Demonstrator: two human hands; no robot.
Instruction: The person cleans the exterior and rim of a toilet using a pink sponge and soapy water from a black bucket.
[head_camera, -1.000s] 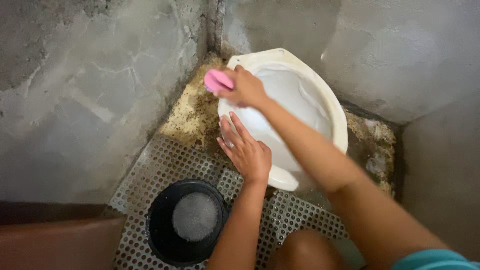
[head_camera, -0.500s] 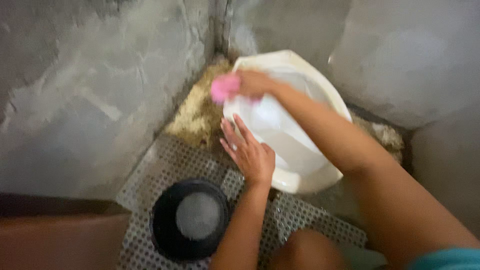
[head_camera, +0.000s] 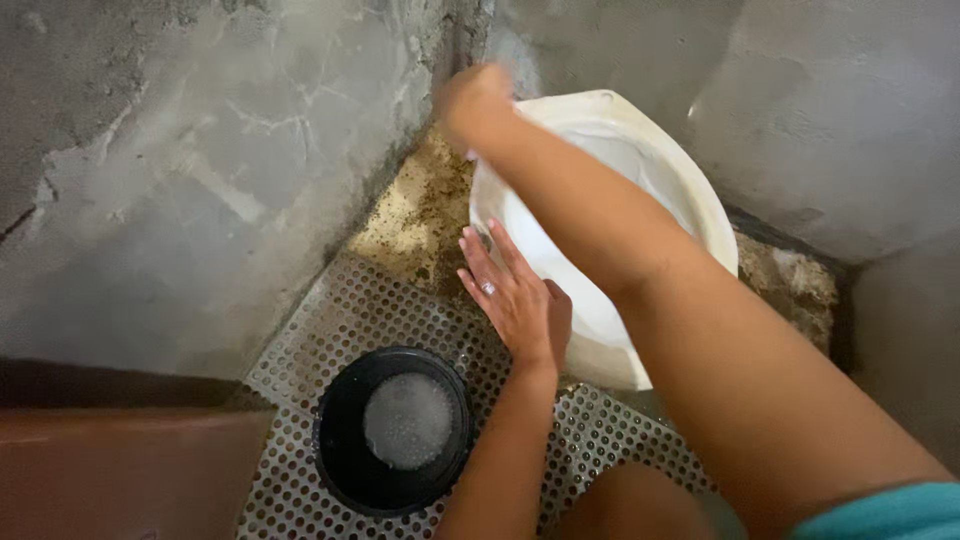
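Seen from the head camera: right hand (head_camera: 477, 103) blurred at the far left rim of the white toilet bowl (head_camera: 690, 190), fingers curled, grip not clear enough to tell. Left hand (head_camera: 520, 300) flat with fingers spread on the bowl's near left edge, ring on one finger. Just beside it, on the perforated floor mat (head_camera: 340, 320), black bucket (head_camera: 392, 430) of foamy water; bare concrete walls (head_camera: 200, 180) around.

The right hand (head_camera: 478, 103) is motion-blurred at the far rim of the toilet bowl (head_camera: 690, 190); what its grip encloses cannot be told. The right forearm hides much of the bowl's inside. The knee (head_camera: 625, 505) and teal sleeve (head_camera: 880, 515) are cut off by the bottom edge.
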